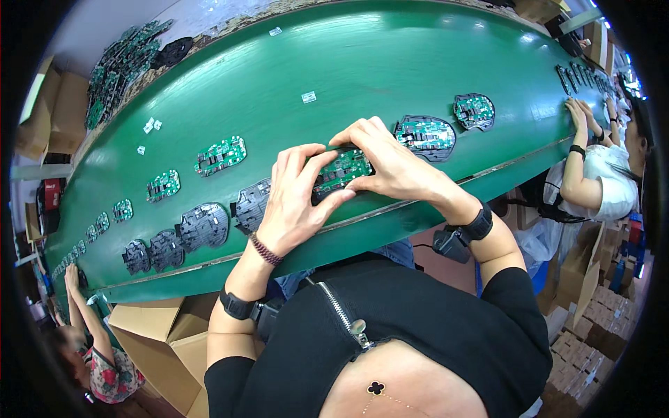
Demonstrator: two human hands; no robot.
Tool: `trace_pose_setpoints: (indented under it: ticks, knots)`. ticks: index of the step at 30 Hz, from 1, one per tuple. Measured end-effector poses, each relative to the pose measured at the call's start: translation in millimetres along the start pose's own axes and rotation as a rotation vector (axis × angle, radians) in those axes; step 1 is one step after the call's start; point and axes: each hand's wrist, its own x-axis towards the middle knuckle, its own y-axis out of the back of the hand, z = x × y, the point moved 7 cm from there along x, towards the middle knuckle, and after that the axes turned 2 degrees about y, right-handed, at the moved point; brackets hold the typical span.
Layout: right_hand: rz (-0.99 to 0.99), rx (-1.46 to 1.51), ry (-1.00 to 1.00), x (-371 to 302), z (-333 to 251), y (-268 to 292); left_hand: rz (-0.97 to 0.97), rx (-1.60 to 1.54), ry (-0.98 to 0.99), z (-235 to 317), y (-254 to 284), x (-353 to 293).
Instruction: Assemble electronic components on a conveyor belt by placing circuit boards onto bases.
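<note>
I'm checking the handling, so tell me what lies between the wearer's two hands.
In the head view, a green circuit board lies between the left hand and right hand, both touching it.

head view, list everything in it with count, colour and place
Bench: 1, green, across the view
Boards in shells: 2, green on black, right of hands
Bare shells: 4, black, left of hands
Loose boards: several, green, beyond shells at left
Far pieces: several, dark, far right of bench
Board pile: 1, green, top left
Slips: several, white, on bench
Boxes: several, brown, both sides
Co-workers: at least 2, floral at left, white at right
Held board: 1, green, between both hands
Top: 1, black, on wearer
Wristbands: 2, black, one per forearm
Bracelet: 1, dark red, left wrist
Necklace: 1, black pendant, neckline
Left hand: 1, board's left end
Right hand: 1, board's right end
</note>
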Motion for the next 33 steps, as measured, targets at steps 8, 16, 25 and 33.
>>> trace_pose_setpoints:
  ticks: [8,16,25,33]
  knots:
    - [0.031,0.048,0.007,-22,-10,4,-0.012,0.050,0.063,-4,-8,7]
    - [0.076,0.011,0.043,-26,-8,-2,0.019,0.037,0.020,-6,-12,7]
    - [0.106,0.115,0.049,-27,-3,-3,-0.085,0.059,0.033,-6,-11,11]
    - [0.198,0.242,0.005,-15,7,-11,-0.094,0.059,0.030,-2,-10,12]
